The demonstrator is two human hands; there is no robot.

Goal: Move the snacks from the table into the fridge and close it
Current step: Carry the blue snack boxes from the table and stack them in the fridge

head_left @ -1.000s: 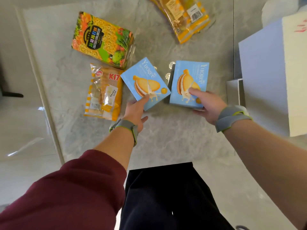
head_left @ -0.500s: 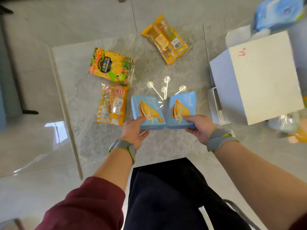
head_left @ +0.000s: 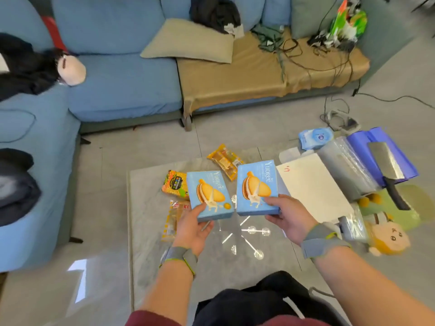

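Observation:
My left hand [head_left: 193, 228] grips a blue biscuit box [head_left: 207, 191] by its lower edge, lifted above the grey marble table [head_left: 146, 208]. A second, matching blue box [head_left: 257, 184] is held the same way in my right hand [head_left: 288, 217], beside the first. Three snack packs lie on the table behind them: a green-and-orange pack [head_left: 175, 187], an orange KIT wrapper [head_left: 173, 218] partly hidden by my left hand, and a yellow-striped bag [head_left: 226, 160] at the far edge. No fridge is in view.
A white box [head_left: 313, 191] stands to the right of the table. Beyond it lie plastic bags, a cleaver [head_left: 388, 172], a wipes pack [head_left: 315, 137] and a plush toy [head_left: 386, 234]. A blue sofa [head_left: 113, 76] with cushions and cables fills the back and left.
Both hands have lifted the two blue boxes up off the table and toward me. The view has risen from looking straight down at the table to taking in the sofa and the floor.

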